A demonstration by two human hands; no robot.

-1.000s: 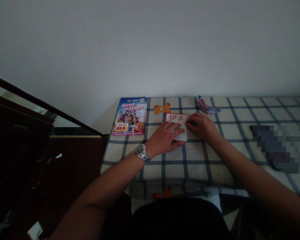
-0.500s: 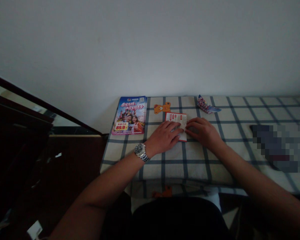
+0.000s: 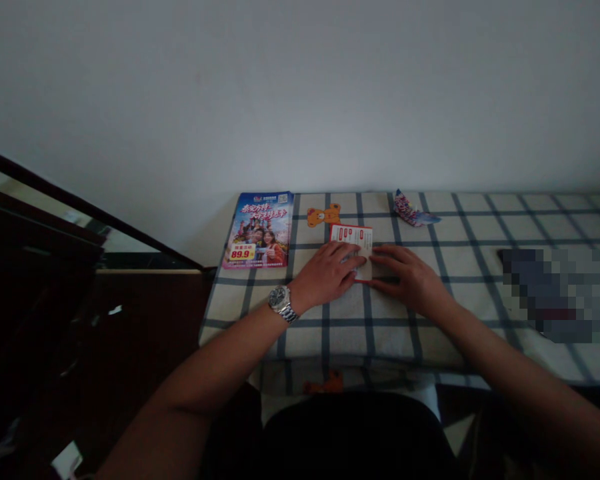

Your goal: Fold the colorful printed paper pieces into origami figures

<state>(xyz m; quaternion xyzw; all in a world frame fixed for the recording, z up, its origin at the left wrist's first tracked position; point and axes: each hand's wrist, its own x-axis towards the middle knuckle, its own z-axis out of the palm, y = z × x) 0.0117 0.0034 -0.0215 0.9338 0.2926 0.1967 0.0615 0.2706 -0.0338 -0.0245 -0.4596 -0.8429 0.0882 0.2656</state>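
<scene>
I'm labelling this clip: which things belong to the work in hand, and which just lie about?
In use:
white-and-red paper, under the left hand; right hand at its edge

Lying about:
colourful flyer
patterned crumpled piece
pixelated dark object

Lane, near: checked cloth (image 3: 390, 337) lay open between left forearm (image 3: 233, 357) and right forearm (image 3: 510, 357) | Lane, right: cloth ran open from right hand (image 3: 407, 275) to pixelated dark item (image 3: 535, 287) | Blocks: flyers (image 3: 257, 230) lay beyond and left of left hand (image 3: 327, 273); folded paper (image 3: 410, 212) sat beyond right hand; wall (image 3: 330, 93) closed far side
</scene>
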